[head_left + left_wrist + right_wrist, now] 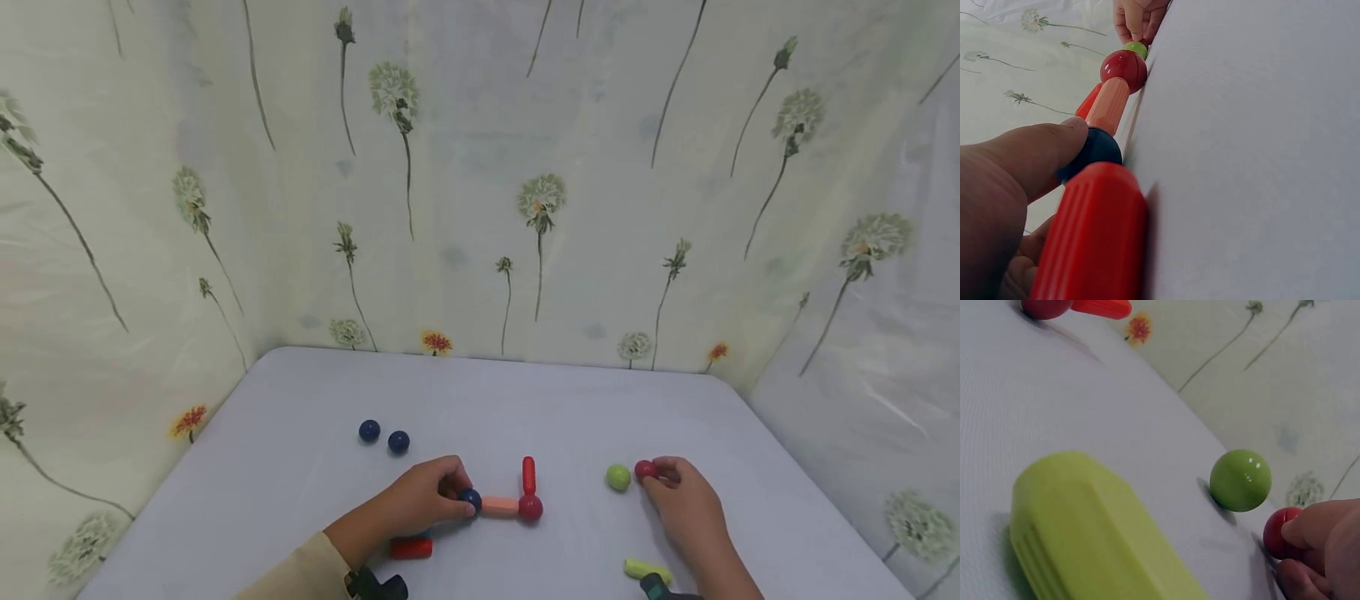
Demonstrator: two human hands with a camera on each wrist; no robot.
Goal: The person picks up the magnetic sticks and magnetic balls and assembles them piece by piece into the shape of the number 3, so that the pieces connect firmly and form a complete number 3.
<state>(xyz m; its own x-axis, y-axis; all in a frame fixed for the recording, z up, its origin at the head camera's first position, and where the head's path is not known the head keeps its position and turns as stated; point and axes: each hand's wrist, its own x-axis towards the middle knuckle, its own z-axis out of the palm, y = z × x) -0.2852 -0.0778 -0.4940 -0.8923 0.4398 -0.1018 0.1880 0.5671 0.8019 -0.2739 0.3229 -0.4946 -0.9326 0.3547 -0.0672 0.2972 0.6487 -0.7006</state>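
Note:
My left hand (427,497) pinches a dark blue ball (470,501) between thumb and fingers. From that ball a salmon stick (500,506) runs to a red ball (530,508), which also carries a red stick (528,477) pointing away from me. Off to the right, my right hand (688,506) pinches a second red ball (646,471) at the tabletop. A green ball (618,477) sits just left of it. In the left wrist view a thick red stick (1094,234) lies close in front of the blue ball.
Two dark blue balls (384,436) rest farther back on the left of the white table (315,400). A yellow-green stick (647,571) lies near the right forearm. Below the left wrist lies a red stick (411,547) with a bit of blue behind it. Flowered cloth surrounds the table.

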